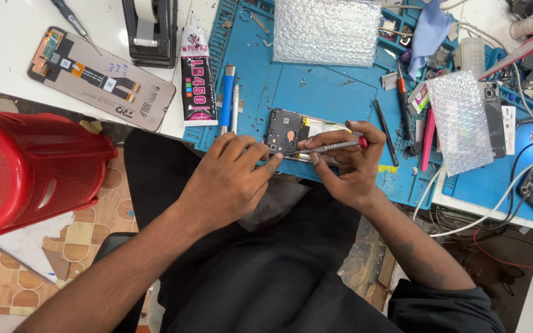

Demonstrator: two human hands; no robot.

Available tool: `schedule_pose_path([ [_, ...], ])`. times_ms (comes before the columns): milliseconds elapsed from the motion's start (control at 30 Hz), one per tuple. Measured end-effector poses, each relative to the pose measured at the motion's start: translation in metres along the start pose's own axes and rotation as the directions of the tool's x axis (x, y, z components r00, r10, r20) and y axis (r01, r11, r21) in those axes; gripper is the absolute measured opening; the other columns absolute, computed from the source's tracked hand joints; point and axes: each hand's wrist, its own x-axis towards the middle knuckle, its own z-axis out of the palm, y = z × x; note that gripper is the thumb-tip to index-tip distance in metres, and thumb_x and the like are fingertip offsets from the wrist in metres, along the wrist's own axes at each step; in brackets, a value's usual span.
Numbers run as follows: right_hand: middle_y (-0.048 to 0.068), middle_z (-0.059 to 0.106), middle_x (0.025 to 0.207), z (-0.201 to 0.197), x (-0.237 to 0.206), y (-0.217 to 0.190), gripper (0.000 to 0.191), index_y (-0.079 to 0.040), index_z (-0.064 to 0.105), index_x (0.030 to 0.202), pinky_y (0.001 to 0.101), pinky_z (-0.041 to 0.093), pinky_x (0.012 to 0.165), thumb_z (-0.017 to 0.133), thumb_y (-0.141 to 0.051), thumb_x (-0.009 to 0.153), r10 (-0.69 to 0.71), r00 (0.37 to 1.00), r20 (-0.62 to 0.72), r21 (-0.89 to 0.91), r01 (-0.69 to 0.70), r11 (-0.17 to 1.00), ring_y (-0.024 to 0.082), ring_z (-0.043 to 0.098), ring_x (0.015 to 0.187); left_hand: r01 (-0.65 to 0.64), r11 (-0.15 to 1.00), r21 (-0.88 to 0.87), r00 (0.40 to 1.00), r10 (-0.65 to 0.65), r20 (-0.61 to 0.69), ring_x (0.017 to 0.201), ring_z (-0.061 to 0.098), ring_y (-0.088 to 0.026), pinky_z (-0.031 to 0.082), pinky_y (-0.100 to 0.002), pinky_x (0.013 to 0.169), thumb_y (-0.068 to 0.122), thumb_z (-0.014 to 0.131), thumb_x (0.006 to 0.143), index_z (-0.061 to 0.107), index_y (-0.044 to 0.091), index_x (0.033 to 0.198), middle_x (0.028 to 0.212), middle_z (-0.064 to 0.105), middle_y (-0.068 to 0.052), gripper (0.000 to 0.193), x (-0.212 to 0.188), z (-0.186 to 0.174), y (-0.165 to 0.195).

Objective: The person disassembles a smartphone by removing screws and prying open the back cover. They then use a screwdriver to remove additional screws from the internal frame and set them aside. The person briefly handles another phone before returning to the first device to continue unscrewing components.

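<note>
An opened black smartphone with its back cover off (291, 132) lies at the near edge of the blue silicone repair mat (322, 92) on the surface. The left hand (229, 179) pinches its near-left corner; the right hand (347, 163) grips a slim grey screwdriver with a red cap (334, 147), tip on the phone. A black-and-pink glue tube (197, 77) lies to the left, and a bubble-wrap sheet (327, 31) lies beyond.

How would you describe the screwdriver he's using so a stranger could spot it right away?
Start at the blue mat on the bench, then find the opened phone at its near edge. The screwdriver lies across that phone, pinched in the right hand, with the left hand at its tip. Unlike the tools lying loose on the mat, it has a slim grey shaft with a red end cap.
</note>
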Motion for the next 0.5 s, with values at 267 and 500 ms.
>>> schedule_pose_path([
  [267,0.021,0.063,0.124,0.0000,-0.0003,-0.0003,0.074,-0.015,0.015,0.149,0.0416,0.061,0.107,0.057,0.020,0.100,-0.013,1.000,-0.014,0.018,0.013,1.000,0.031,0.069,0.123,0.022,0.999,0.028,1.000,-0.022,-0.015,0.115,0.060,-0.025,0.045,-0.044,0.104,0.015,0.074,0.091,0.074,0.004,0.120,0.112,0.068,-0.006,0.031,0.0000,0.0042,0.0010],
  [500,0.022,0.063,0.125,-0.0023,0.0004,0.0003,0.075,-0.015,0.014,0.149,0.0435,0.061,0.110,0.057,0.020,0.099,-0.024,1.000,0.018,-0.003,0.024,1.000,0.031,0.068,0.125,0.050,0.998,0.023,0.997,-0.049,-0.055,0.114,0.059,-0.024,0.044,-0.045,0.104,0.015,0.077,0.091,0.074,0.004,0.118,0.111,0.067,-0.005,0.030,-0.0001,0.0075,-0.0017],
])
